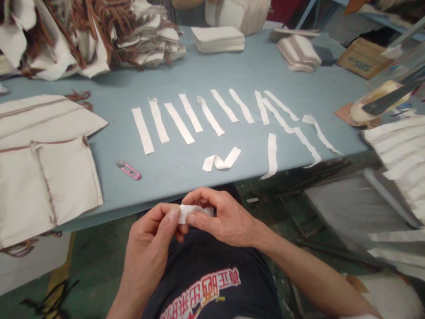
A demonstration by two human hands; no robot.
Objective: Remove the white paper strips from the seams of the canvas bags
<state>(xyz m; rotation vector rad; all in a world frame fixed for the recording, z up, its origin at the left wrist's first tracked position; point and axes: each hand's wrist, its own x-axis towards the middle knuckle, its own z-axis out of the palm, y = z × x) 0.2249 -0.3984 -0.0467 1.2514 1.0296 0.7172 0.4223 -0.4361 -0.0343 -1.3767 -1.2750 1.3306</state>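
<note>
A short white fabric strip (186, 214) is pinched between my two hands, just off the table's front edge. My left hand (156, 235) grips its left end with thumb and forefinger. From the other side, my right hand (226, 217) closes thumb and fingers over the strip, hiding part of it. On the table beyond lies a row of white strips (179, 123), roughly side by side. Nearer me, a folded, twisted strip (222, 163) rests by itself. Pink thread snips (129, 169) lie to the left of it.
Sewn cream fabric pieces (69, 177) cover the left of the blue table (159, 177). Piled cloth with brown cords (99, 40) stands at the back left. Stacked cream panels (218, 40) sit at the back, a cardboard box (363, 57) at the right.
</note>
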